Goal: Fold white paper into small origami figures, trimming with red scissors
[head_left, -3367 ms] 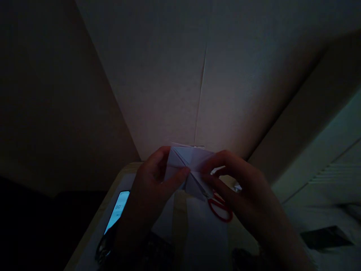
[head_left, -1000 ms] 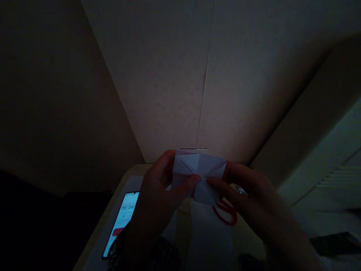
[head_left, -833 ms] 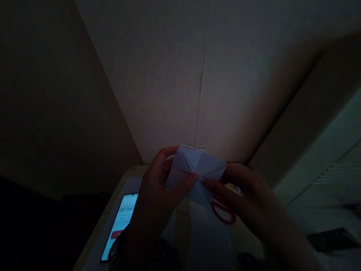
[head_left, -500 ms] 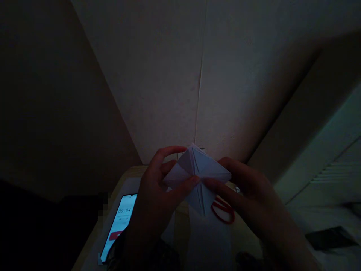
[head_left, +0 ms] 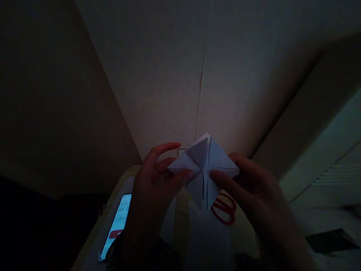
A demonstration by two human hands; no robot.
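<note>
A folded white paper piece (head_left: 220, 152), diamond-shaped with creased flaps that meet at its middle, is held up above the table between both hands. My left hand (head_left: 158, 184) pinches its left side, thumb on the front face and index finger raised off the paper. On the other side, my right hand (head_left: 248, 192) grips the right corner, its thumb pressed close to the centre and the fingers behind. Below the paper lie red-handled scissors (head_left: 227, 210), their blades hidden from view.
A lit phone (head_left: 117, 226) showing a timer lies at the left of the small wooden table (head_left: 182, 222). White paper sheets (head_left: 208, 237) lie beneath my hands. A wall (head_left: 160, 75) rises behind the table. A dark flat object (head_left: 332, 241) is at the right.
The folded paper has moved slightly up and right and turned a little. Its flaps stand more apart at the centre. My thumbs have drawn farther apart, and my left index finger has come off the top edge.
</note>
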